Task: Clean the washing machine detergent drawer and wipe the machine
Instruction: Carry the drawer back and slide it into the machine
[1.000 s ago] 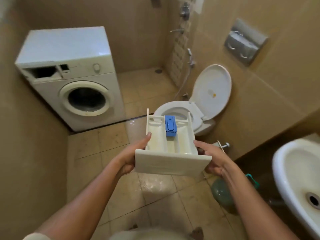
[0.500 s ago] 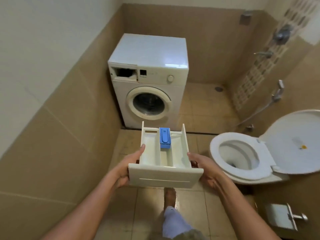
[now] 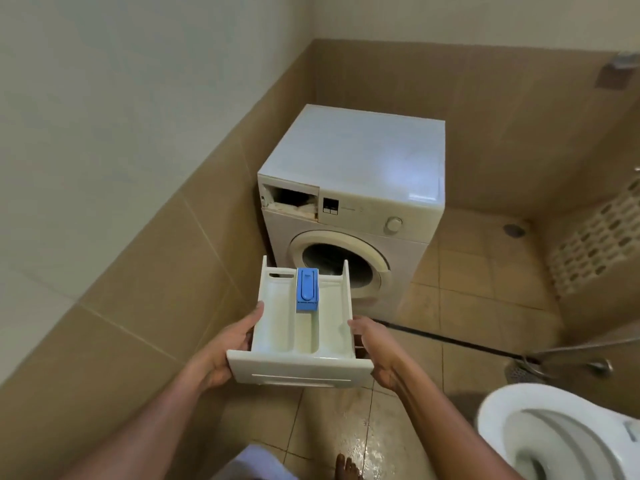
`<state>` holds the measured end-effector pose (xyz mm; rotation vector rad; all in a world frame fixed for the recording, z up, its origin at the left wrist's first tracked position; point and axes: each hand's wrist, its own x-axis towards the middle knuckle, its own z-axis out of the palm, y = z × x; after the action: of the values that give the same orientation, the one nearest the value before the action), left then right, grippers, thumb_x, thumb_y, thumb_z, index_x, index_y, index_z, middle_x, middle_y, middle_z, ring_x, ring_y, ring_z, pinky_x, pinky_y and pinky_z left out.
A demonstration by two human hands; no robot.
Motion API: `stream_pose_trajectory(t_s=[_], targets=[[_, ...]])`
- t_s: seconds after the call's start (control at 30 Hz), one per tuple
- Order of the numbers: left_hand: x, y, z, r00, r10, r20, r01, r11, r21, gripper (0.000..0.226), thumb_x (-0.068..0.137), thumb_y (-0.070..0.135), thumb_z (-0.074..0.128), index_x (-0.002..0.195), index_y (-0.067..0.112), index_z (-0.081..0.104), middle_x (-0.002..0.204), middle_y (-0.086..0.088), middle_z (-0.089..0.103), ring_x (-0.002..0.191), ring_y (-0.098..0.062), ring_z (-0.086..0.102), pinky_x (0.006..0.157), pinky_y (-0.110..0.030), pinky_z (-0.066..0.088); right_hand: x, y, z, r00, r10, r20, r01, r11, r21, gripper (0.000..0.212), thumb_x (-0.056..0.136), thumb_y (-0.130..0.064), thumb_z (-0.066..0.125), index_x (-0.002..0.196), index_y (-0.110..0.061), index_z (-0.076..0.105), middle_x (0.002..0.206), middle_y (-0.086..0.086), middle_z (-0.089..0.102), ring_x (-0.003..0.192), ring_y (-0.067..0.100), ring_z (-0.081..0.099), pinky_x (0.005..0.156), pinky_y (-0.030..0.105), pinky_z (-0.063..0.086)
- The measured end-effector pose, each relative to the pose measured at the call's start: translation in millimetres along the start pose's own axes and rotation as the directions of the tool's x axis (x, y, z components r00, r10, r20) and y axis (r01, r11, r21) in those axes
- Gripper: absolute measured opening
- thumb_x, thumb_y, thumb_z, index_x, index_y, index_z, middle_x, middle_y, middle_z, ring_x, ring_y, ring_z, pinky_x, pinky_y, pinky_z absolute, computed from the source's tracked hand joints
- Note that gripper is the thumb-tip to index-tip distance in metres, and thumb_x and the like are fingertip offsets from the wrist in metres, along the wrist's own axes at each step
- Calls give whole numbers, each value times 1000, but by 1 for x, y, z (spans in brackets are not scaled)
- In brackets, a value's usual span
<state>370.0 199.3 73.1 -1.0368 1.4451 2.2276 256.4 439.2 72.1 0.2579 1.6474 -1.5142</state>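
Observation:
I hold the white detergent drawer [image 3: 300, 370] level in front of me, its front panel toward me. A blue softener cap [image 3: 307, 289] sits in its middle compartment. My left hand [image 3: 231, 348] grips the drawer's left side and my right hand [image 3: 375, 351] grips its right side. Ahead stands the white front-loading washing machine [image 3: 360, 161] in the corner. Its drawer slot [image 3: 291, 200] at the upper left gapes open, with pale residue inside. The round door [image 3: 341, 259] is partly hidden behind the drawer.
A tiled wall [image 3: 121, 289] runs close along the left. A white toilet [image 3: 554, 431] stands at the lower right, with a spray hose [image 3: 581, 348] behind it. The floor [image 3: 363, 441] below the drawer is wet and shiny. My bare foot [image 3: 346, 467] shows at the bottom edge.
The view has swung further left and closer to the washing machine. The toilet has slid to the lower right corner. Both hands keep the same hold on the drawer.

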Motion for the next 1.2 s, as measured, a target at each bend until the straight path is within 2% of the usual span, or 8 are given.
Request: stream_pose_trajectory(t_s=[0.1, 0.23, 0.47, 0.6, 0.77, 0.93, 1.1, 1.2], targets=[[31, 29, -10, 999, -14, -38, 14, 1000, -12, 58, 91, 55, 56, 129, 12, 66, 122, -16, 72, 109, -32, 71, 96, -47, 53, 34, -29, 10, 1000, -14, -1, 14, 999, -29, 16, 103, -21, 45, 109, -21, 60, 108, 4, 67, 104, 23, 64, 97, 46, 54], [85, 68, -38, 998, -53, -28, 52, 998, -31, 65, 87, 57, 60, 132, 9, 63, 126, -18, 69, 119, -36, 65, 110, -54, 44, 89, -61, 32, 1000, -23, -1, 23, 998, -51, 14, 105, -25, 44, 108, -22, 57, 103, 0, 66, 94, 16, 64, 71, 29, 52], [185, 138, -98, 994, -102, -50, 105, 992, 63, 63, 86, 68, 55, 128, 21, 66, 120, -12, 73, 111, -34, 70, 98, -52, 54, 200, -102, 87, 998, 2, -66, -7, 997, -77, 30, 105, -36, 43, 116, -21, 67, 111, 4, 73, 105, 21, 68, 97, 42, 54], [238, 181, -125, 983, -172, -65, 180, 974, 141, 61, 82, 69, 57, 123, 25, 66, 120, -9, 73, 116, -32, 65, 100, -53, 52, 253, -121, 113, 986, 69, -150, -84, 992, -94, 34, 106, -35, 37, 116, -19, 66, 115, 6, 71, 106, 23, 66, 92, 40, 55], [293, 219, -141, 969, -243, -35, 245, 941, 233, 65, 77, 76, 61, 121, 28, 69, 127, -9, 69, 127, -33, 56, 108, -55, 44, 295, -144, 126, 962, 121, -245, -136, 990, -44, 35, 108, -33, 32, 115, -21, 64, 111, 0, 68, 101, 14, 61, 74, 26, 45], [318, 236, -140, 961, -276, -29, 277, 943, 184, 48, 92, 62, 51, 114, 23, 70, 106, -9, 75, 101, -28, 68, 76, -40, 56, 319, -159, 131, 946, 147, -290, -162, 986, -30, 40, 104, -40, 37, 120, -18, 66, 116, -3, 70, 105, 13, 61, 79, 27, 43], [330, 242, -140, 954, -297, -44, 300, 942, 148, 47, 90, 63, 54, 112, 25, 70, 107, -10, 74, 100, -30, 68, 75, -41, 56, 331, -167, 129, 940, 179, -289, -187, 982, 0, 36, 106, -37, 35, 111, -22, 68, 106, -5, 70, 93, 11, 59, 77, 28, 44], [332, 246, -141, 952, -303, -37, 305, 941, 143, 47, 89, 63, 56, 111, 24, 70, 108, -11, 74, 99, -30, 69, 76, -42, 57, 334, -163, 128, 942, 169, -289, -175, 985, 6, 35, 106, -39, 34, 118, -21, 63, 110, -4, 65, 94, 10, 56, 83, 32, 44]])
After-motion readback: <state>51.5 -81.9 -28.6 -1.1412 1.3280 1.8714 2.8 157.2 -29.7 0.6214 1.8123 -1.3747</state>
